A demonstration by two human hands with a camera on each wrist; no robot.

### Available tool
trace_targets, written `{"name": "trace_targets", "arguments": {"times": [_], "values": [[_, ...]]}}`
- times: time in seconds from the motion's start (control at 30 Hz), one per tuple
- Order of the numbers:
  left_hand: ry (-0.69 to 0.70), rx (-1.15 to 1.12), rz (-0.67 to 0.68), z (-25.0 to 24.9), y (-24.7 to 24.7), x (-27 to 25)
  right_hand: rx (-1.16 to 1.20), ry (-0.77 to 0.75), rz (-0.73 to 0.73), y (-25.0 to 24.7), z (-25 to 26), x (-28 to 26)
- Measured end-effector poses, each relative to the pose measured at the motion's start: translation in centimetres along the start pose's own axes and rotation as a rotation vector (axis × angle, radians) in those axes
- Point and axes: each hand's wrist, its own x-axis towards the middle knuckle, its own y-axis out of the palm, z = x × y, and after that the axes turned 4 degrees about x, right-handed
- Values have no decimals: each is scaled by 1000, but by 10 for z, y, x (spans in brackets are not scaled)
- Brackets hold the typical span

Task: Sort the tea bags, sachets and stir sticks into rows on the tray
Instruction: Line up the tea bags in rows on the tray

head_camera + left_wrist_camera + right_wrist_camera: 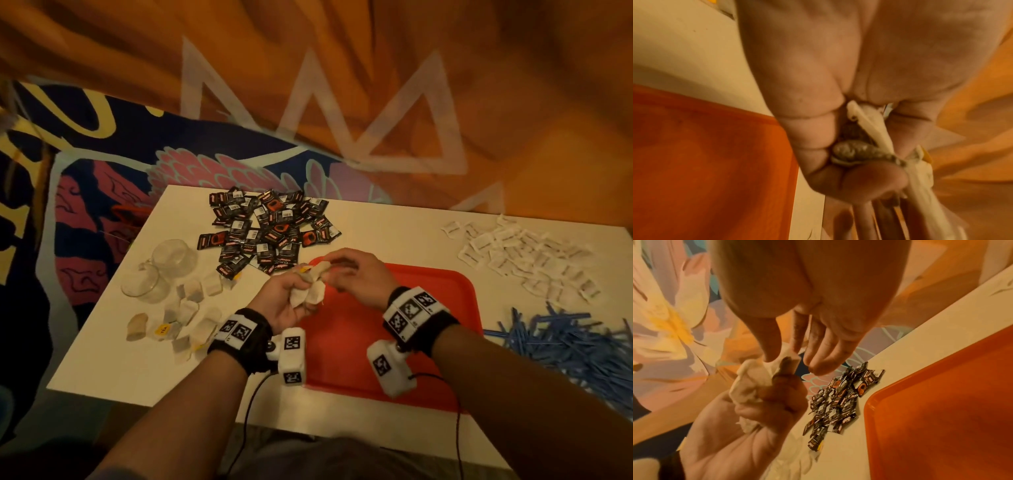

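Tea bags: a bunch [310, 291] clutched in the left hand [286, 301] above the red tray's [445, 308] bare left edge.
Right hand [356, 277]: thumb and forefinger pinch one bag's top.
Risk: tangled strings may drag extra bags out, or tear paper.
Writing: a yellow tag [162, 329] seemingly reads "TEA"; black sachets [267, 233] illegible.

One word can be read: "TEA", in dark letters on a yellow tag [162, 329] among the loose tea bags [186, 310] on the left of the tabletop [137, 370]. The black sachets [265, 233] carry white barcode labels and red print, too small and blurred to read. The wrist bands [412, 310] bear black-and-white square marker codes, with no letters to make out.
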Motion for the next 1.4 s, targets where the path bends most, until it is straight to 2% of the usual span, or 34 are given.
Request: {"name": "trace_targets", "arguments": {"times": [0.07,0.23,0.4,0.53,0.73,0.87,1.0,1.27,1.4], "values": [[1,16,-1,8,10,1,68,-31,-45,-2,-4,-3],[30,1,-21,26,24,2,236,37,-119,-18,-16,-9],[31,-22,-106,38,26,10,349,42,-205,-38,-25,-14],[10,6,-179,44,28,12,396,60,-210,-49,-32,-17],[16,14,-98,49,25,6,420,74,-217,-57,-44,-20],[63,185,-202,48,29,9,501,70,-196,-55,-50,-25],[195,453,-321,49,34,20,490,95,-222,-51,-58,-23],[369,663,-108,37,40,33,482,134,-318,-31,-57,-10],[433,741,-160,22,26,44,477,165,-371,-15,-55,1]]}}
